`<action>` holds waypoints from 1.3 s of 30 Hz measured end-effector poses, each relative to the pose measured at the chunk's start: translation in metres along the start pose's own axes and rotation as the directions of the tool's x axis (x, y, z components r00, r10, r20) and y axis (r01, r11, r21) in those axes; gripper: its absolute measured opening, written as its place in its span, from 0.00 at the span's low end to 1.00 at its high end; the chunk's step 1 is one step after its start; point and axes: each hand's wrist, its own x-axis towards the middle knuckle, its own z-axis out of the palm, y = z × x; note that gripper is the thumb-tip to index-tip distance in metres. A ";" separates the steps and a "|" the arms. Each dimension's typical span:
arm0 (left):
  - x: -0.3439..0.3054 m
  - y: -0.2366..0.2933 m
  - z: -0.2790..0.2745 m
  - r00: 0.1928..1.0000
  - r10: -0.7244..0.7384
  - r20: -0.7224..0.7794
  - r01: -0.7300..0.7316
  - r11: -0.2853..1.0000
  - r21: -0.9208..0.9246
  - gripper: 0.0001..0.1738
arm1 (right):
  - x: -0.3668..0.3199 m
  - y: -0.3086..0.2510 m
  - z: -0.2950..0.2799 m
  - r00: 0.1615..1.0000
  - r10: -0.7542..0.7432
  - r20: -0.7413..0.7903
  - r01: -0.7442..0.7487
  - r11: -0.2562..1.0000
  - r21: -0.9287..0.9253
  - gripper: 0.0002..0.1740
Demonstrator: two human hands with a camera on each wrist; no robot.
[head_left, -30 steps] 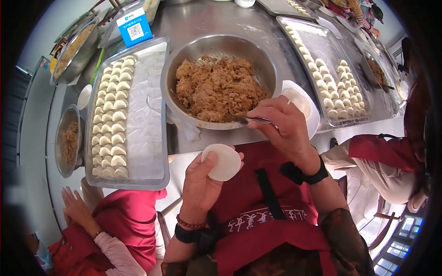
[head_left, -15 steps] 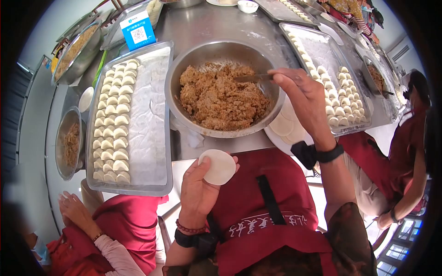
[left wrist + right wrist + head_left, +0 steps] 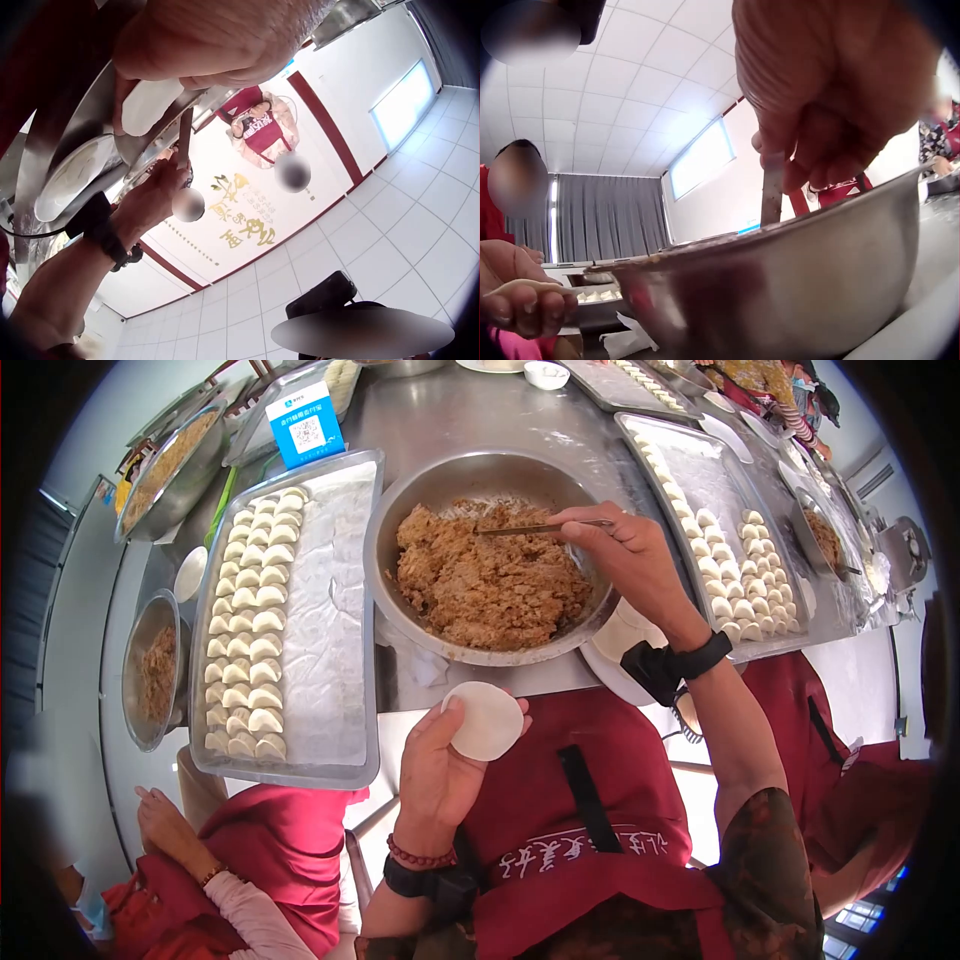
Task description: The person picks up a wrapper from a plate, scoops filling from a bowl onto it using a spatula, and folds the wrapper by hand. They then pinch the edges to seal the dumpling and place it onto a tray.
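Note:
A round white dumpling wrapper [image 3: 492, 725] lies across the fingers of my left hand [image 3: 435, 775], the thumb pressing its edge. This hand is in front of the near rim of a large steel bowl [image 3: 395, 622]. Brown minced filling [image 3: 490, 595] is heaped in the bowl. Above the bowl's right side, my right hand [image 3: 630, 555] grips a flat metal spatula [image 3: 530, 529], whose far end overlaps the filling in the head view. The right wrist view shows the spatula [image 3: 772, 196] pointing down behind the bowl's rim, pinched between thumb and fingers.
Left of the bowl stands a metal tray [image 3: 335, 660] with rows of folded dumplings [image 3: 250, 620]. Another dumpling tray [image 3: 690, 455] is at the right. A plate of wrappers [image 3: 620, 645] sits under my right forearm. Smaller filling bowls and a blue QR-code sign [image 3: 304, 430] stand around.
My right hand moved with the spatula from the bowl's near right rim up and over the filling, then slightly left. The left hand keeps holding the wrapper in nearly the same place.

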 end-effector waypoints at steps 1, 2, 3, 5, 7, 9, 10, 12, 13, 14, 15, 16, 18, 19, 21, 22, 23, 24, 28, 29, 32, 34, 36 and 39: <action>0.001 0.000 0.001 1.000 -0.002 0.005 0.002 1.000 0.005 0.21 | -0.003 0.000 -0.001 1.000 0.007 -0.004 -0.007 1.000 0.019 0.11; 0.001 0.000 0.001 1.000 -0.004 0.010 0.003 1.000 0.010 0.21 | -0.006 -0.001 -0.002 1.000 0.013 -0.009 -0.013 0.999 0.039 0.11; 0.002 0.001 0.002 1.000 -0.003 0.012 0.003 1.000 0.017 0.22 | -0.010 -0.001 -0.003 1.000 0.020 -0.013 -0.019 0.998 0.058 0.10; 0.002 0.001 0.003 1.000 -0.005 0.011 0.004 1.000 0.031 0.22 | -0.017 -0.005 -0.006 0.999 -0.033 0.016 0.034 0.998 -0.048 0.10; 0.003 0.002 0.002 1.000 -0.006 0.020 0.006 0.999 0.038 0.22 | -0.024 -0.008 -0.010 0.996 -0.075 0.045 0.080 0.990 -0.115 0.09; 0.003 0.001 0.000 1.000 -0.006 0.018 0.005 0.999 0.040 0.22 | -0.032 -0.011 -0.013 0.992 -0.104 0.069 0.113 0.983 -0.144 0.09; 0.003 0.001 0.000 1.000 -0.005 0.015 0.005 0.999 0.039 0.22 | -0.036 -0.014 -0.014 0.992 -0.098 0.076 0.109 0.982 -0.154 0.09; 0.004 0.000 0.000 1.000 -0.002 0.014 0.001 0.999 0.044 0.22 | -0.045 -0.018 -0.016 0.992 -0.087 0.091 0.101 0.980 -0.173 0.09; 0.004 0.000 0.000 1.000 0.000 0.015 0.000 0.999 0.051 0.22 | -0.048 -0.018 -0.017 0.990 -0.105 0.096 0.120 0.978 -0.168 0.09; 0.005 0.001 0.000 1.000 0.001 0.016 -0.001 0.998 0.058 0.22 | -0.051 -0.017 -0.017 0.987 -0.123 0.101 0.138 0.977 -0.162 0.09; 0.005 0.001 0.001 1.000 0.001 0.012 -0.002 0.998 0.056 0.22 | -0.054 -0.017 -0.018 0.984 -0.140 0.106 0.156 0.975 -0.157 0.09; 0.006 0.001 0.001 1.000 0.001 0.010 -0.002 0.999 0.053 0.22 | -0.056 -0.017 -0.018 0.986 -0.125 0.111 0.140 0.980 -0.141 0.08; 0.007 0.002 0.003 1.000 0.004 0.012 -0.004 0.999 0.047 0.22 | -0.060 -0.018 -0.019 0.988 -0.096 0.120 0.110 0.988 -0.110 0.08; 0.007 0.002 0.003 1.000 0.006 0.017 -0.006 0.999 0.043 0.22 | -0.061 -0.018 -0.019 0.988 -0.094 0.120 0.105 0.990 -0.094 0.07; 0.008 0.002 0.004 1.000 0.008 0.025 -0.009 1.000 0.030 0.22 | -0.062 -0.018 -0.018 0.989 -0.089 0.121 0.098 0.993 -0.063 0.07; 0.009 0.002 0.003 1.000 0.009 0.027 -0.009 1.000 0.022 0.22 | -0.062 -0.018 -0.018 0.989 -0.077 0.123 0.084 0.995 -0.051 0.07; 0.009 0.002 0.003 1.000 0.010 0.029 -0.010 1.000 0.014 0.22 | -0.063 -0.020 -0.018 0.990 -0.064 0.126 0.070 0.997 -0.039 0.07; 0.009 0.002 0.004 0.999 0.012 0.031 -0.012 1.000 0.011 0.22 | -0.063 -0.021 -0.018 0.990 -0.052 0.129 0.056 0.998 -0.027 0.07; 0.009 0.003 0.006 0.999 0.017 0.042 -0.017 1.000 0.004 0.22 | -0.062 -0.021 -0.019 0.988 -0.005 0.157 0.007 1.000 -0.017 0.07; 0.009 0.003 0.007 0.999 0.017 0.045 -0.017 1.000 0.004 0.22 | -0.062 -0.021 -0.019 0.987 -0.012 0.160 0.015 1.000 -0.017 0.08; 0.011 0.003 0.005 0.998 0.017 0.062 -0.017 1.000 0.003 0.22 | -0.063 -0.027 -0.019 0.983 0.054 0.176 -0.052 0.999 -0.014 0.09; 0.010 0.003 0.007 0.998 0.017 0.060 -0.017 1.000 -0.004 0.23 | -0.064 -0.029 -0.019 0.975 0.133 0.179 -0.145 0.988 0.056 0.11; 0.010 0.004 0.007 0.998 0.021 0.057 -0.020 1.000 -0.008 0.23 | -0.066 -0.028 -0.019 0.959 0.216 0.182 -0.251 0.949 0.193 0.12; 0.008 0.005 0.006 0.998 0.029 0.052 -0.028 1.000 -0.013 0.23 | -0.066 -0.029 -0.024 0.934 0.311 0.178 -0.355 0.869 0.345 0.15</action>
